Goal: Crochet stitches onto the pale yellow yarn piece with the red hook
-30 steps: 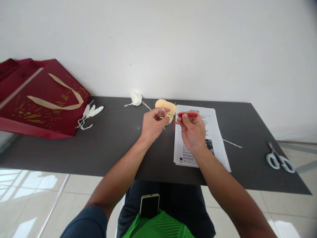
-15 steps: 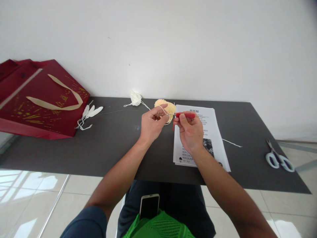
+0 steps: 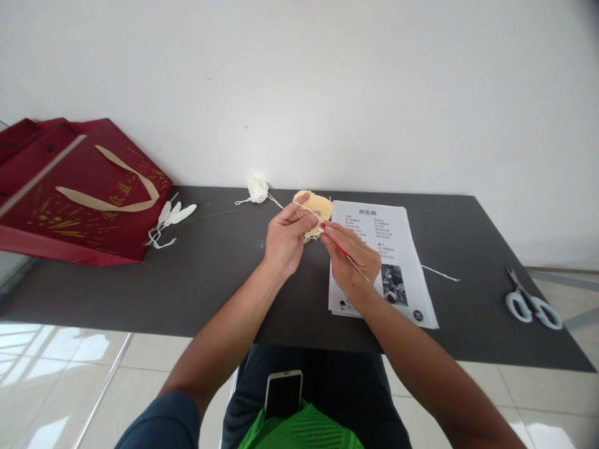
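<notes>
My right hand (image 3: 354, 257) is closed around a crochet hook (image 3: 344, 251) with a red handle, its metal end slanting down to the right over the palm. Pinched in my left hand (image 3: 286, 240) is a strand of pale yellow yarn (image 3: 306, 209), which runs across to the hook's far end. The two hands nearly meet above the table. Just behind them lies a pale yellow ball of yarn (image 3: 321, 204), partly covered by my fingers. Any small stitched piece between the fingertips is too hidden to make out.
Printed sheets (image 3: 412, 274) lie under my right hand. Scissors (image 3: 531, 304) rest near the table's right end. White yarn (image 3: 257, 188) sits at the back, white crocheted pieces (image 3: 175, 214) by a red bag (image 3: 84, 193) at left. A phone (image 3: 283, 393) is on my lap.
My right hand has turned and lowered, so the hook has gone from level to slanting down to the right. The yarn strand now stretches between both hands. My left hand stays nearly in place.
</notes>
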The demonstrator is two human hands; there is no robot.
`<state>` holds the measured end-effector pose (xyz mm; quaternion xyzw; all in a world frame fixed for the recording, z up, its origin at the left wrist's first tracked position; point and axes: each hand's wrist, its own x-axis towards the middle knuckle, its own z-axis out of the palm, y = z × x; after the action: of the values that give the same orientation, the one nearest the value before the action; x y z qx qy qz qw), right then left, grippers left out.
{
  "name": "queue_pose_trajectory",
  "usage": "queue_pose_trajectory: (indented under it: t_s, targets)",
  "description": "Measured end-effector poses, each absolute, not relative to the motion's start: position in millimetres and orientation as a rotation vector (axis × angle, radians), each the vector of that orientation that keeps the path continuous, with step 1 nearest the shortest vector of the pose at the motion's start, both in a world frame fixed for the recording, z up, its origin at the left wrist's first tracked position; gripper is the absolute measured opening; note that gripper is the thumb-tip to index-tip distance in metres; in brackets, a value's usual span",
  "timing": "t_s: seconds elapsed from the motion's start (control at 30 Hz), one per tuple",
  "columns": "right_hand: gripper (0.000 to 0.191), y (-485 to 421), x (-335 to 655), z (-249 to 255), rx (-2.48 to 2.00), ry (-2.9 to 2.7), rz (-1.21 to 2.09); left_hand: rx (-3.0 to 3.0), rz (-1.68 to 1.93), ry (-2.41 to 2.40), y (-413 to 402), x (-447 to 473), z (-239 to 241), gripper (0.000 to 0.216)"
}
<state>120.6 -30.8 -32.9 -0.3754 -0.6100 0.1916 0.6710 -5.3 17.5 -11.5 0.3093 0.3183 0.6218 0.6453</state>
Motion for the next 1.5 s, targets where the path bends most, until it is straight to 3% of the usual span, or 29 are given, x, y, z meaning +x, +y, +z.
queue_pose_trajectory:
  t_s: [0.1,0.3,0.47,0.97,1.5]
  targets:
    - [0.036,-28.7,120.7,-34.2,-0.829,-1.343,0.482,0.658,1.360,0.673,18.4,-7.7,-10.8,0.044]
    - [0.016,-17.6,121.4,-32.3,-0.770,-0.988,0.966,0.666,1.313,0.650,18.2,-10.6,-9.2,0.041]
    - [0.010,-12.7,123.6,-21.7,-0.641,-0.871,1.159,0.721,1.317,0.681,17.2,-8.9,-8.9,0.040]
    - [0.013,-6.8,136.6,-20.5,-0.641,-0.916,1.023,0.863,1.360,0.768,18.9,-11.0,-10.7,0.042]
    - [0.020,-5.5,143.2,-22.1,-0.696,-1.050,0.931,1.072,1.308,0.852,20.5,-18.1,-7.1,0.028]
